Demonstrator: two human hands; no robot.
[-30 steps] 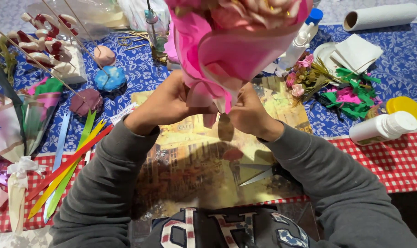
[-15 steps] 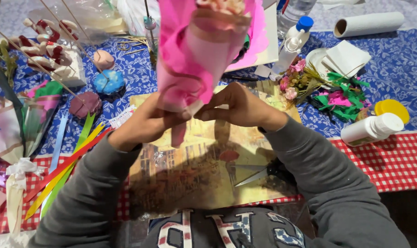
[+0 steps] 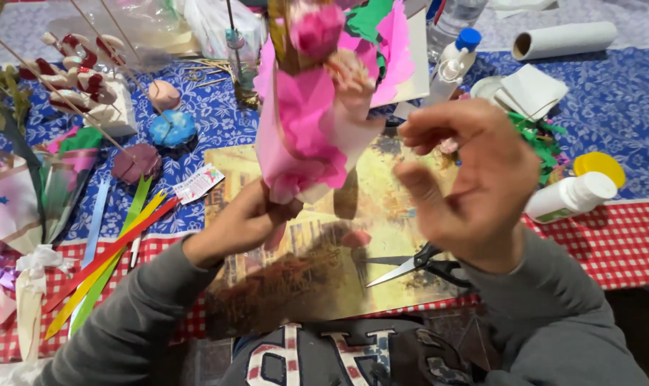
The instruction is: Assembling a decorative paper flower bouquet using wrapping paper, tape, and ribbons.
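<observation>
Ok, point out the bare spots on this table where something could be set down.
Most room is on the picture board: its yellow middle between the left hand holding the pink paper bouquet and the scissors. Also bare is checked cloth below the white bottle. The left side is crowded with ribbon strips and wrapped flowers.

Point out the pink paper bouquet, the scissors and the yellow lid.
pink paper bouquet (image 3: 306,136), head view, on its pink wrapping.
scissors (image 3: 410,266), head view, on the blades near the pivot.
yellow lid (image 3: 600,166), head view, on its top.
</observation>
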